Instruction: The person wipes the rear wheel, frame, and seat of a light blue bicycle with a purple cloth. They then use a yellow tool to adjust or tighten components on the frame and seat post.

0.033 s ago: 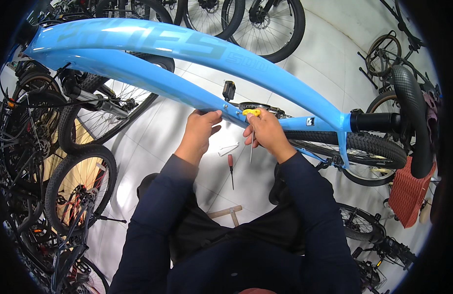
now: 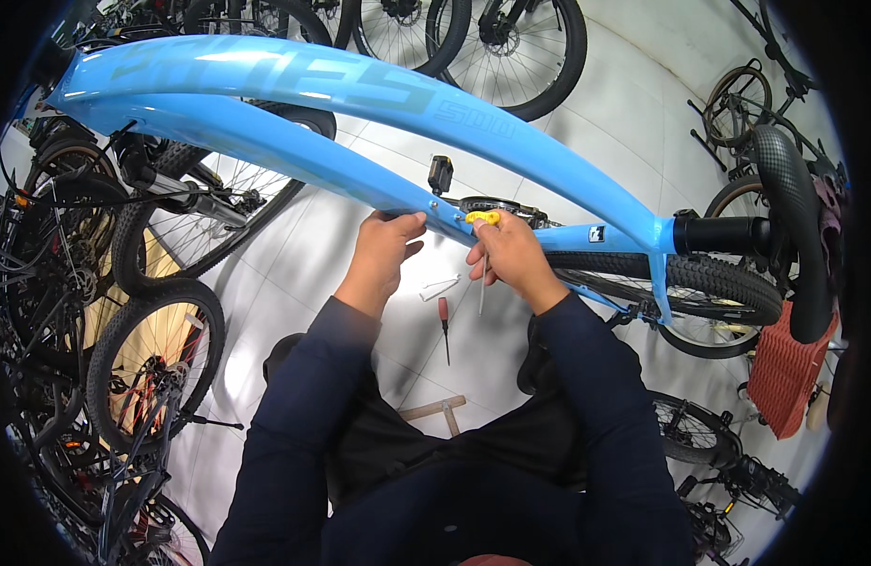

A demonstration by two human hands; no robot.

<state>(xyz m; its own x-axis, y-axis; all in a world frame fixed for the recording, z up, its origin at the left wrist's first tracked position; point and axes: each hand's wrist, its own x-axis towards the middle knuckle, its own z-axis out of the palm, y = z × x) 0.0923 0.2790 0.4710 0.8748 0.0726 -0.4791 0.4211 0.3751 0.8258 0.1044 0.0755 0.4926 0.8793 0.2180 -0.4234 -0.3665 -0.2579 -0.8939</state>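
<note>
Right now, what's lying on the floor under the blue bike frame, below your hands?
Under the blue frame, on the white tiled floor: a red-handled screwdriver, a small clear plastic piece, and a wooden-handled tool, partly hidden by the lap. Anything beneath the forearms is covered.

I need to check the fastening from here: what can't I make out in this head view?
- Tip of the yellow-handled tool: hidden behind the right hand and the blue bike frame.
- Left hand fingertips: curled over the frame tube.
- Small screws on the tube: too small to judge.
- Red-handled screwdriver tip on the floor: too thin.
</note>
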